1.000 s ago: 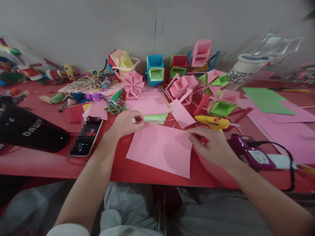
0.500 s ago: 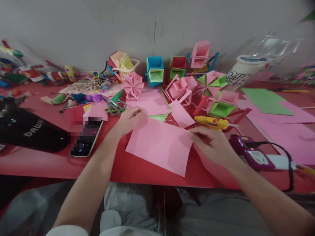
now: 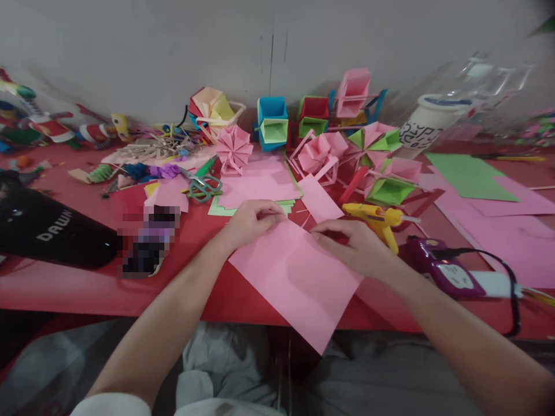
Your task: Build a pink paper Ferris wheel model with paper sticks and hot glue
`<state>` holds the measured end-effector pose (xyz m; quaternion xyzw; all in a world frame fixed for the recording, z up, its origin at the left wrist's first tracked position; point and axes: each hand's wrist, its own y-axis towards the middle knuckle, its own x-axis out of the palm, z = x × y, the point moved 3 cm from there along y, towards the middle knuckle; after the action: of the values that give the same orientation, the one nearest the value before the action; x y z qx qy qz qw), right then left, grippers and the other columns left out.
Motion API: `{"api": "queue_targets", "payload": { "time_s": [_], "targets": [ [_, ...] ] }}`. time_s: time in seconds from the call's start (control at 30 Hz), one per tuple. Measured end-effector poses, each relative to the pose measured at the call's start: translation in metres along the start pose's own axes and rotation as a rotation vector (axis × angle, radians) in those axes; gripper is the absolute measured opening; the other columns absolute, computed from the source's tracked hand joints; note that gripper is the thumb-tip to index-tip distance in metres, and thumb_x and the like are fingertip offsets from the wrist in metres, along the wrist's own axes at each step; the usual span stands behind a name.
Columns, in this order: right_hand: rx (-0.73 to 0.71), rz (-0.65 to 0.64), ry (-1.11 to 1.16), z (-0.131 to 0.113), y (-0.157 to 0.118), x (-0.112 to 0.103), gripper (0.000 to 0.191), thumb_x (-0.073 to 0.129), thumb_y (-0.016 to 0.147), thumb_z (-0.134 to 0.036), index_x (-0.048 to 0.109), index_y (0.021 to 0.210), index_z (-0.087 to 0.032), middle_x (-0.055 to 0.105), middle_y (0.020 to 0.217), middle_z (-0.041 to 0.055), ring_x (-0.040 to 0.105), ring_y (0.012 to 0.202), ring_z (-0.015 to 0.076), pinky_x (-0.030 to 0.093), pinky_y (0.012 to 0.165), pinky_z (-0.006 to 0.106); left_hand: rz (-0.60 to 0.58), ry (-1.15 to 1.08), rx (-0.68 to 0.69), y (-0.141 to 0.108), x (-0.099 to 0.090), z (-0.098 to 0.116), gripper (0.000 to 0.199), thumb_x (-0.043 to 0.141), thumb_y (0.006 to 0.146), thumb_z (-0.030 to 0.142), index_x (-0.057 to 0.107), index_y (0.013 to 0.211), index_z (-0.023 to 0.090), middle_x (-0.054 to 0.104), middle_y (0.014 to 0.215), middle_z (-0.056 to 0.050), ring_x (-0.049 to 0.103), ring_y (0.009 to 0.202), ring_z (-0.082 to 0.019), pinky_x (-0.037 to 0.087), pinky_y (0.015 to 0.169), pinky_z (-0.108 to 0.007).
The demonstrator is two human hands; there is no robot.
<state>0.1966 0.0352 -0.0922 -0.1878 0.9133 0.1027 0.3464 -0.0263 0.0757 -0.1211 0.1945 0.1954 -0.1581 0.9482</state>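
Observation:
A flat pink paper sheet (image 3: pixel 299 277) lies at a slant near the red table's front edge, one corner reaching out past it. My left hand (image 3: pixel 255 222) pinches its far edge from the left. From the right, my right hand (image 3: pixel 347 242) has its fingers closed on the same edge, a short gap from the left. Behind my hands are a stack of pink and green papers (image 3: pixel 260 185) and a smaller pink piece (image 3: pixel 319 198). The yellow glue gun (image 3: pixel 377 218) lies just beyond my right hand.
Green-handled scissors (image 3: pixel 203 186), a phone (image 3: pixel 147 245) and a black tumbler (image 3: pixel 56 228) are on the left. Folded paper models, including a blue one (image 3: pixel 272 118), line the wall. A purple power socket (image 3: pixel 446 268) with a black cable and a white cup (image 3: pixel 431 124) stand right.
The sheet has turned and come nearer, its front corner now past the table edge. My hands have moved closer together along its far edge.

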Motion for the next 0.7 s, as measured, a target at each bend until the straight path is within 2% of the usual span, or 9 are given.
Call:
{"api": "queue_targets", "payload": {
  "time_s": [0.17,0.3,0.53,0.7],
  "targets": [
    [-0.006,-0.024,0.038,0.000,0.001,0.007,0.018,0.056,0.088,-0.027,0.071,0.080,-0.022,0.074,0.081,0.0015,0.067,0.076,0.0195,0.053,0.066,0.031,-0.042,-0.041,0.032,0.001,0.017,0.004,0.012,0.065,0.087,0.023,0.075,0.084,0.020,0.077,0.086,-0.004,0.070,0.082,-0.018,0.054,0.078,-0.030],
    [0.029,-0.017,0.026,0.006,-0.001,0.006,0.015,0.057,0.084,-0.026,0.070,0.077,-0.022,0.073,0.078,0.0017,0.065,0.074,0.0195,0.050,0.064,0.031,-0.034,-0.046,0.025,0.002,0.012,0.004,0.012,0.064,0.087,0.022,0.075,0.083,0.020,0.077,0.085,-0.003,0.070,0.081,-0.017,0.054,0.076,-0.029],
    [0.033,-0.014,0.032,0.012,-0.003,0.000,0.016,0.059,0.083,-0.030,0.068,0.072,-0.022,0.072,0.074,0.0018,0.065,0.071,0.0200,0.052,0.065,0.032,0.134,0.098,-0.008,0.004,-0.032,-0.006,0.012,0.068,0.083,0.029,0.075,0.082,0.019,0.078,0.083,-0.003,0.070,0.078,-0.019,0.054,0.073,-0.030],
    [0.029,-0.002,0.016,0.024,-0.005,-0.006,0.016,0.060,0.082,-0.032,0.069,0.073,-0.023,0.073,0.075,0.0021,0.067,0.072,0.0213,0.055,0.069,0.035,0.285,0.160,-0.050,0.000,-0.067,-0.027,0.013,0.071,0.080,0.032,0.075,0.081,0.020,0.076,0.080,-0.004,0.069,0.077,-0.020,0.055,0.073,-0.032]
  ]
}}
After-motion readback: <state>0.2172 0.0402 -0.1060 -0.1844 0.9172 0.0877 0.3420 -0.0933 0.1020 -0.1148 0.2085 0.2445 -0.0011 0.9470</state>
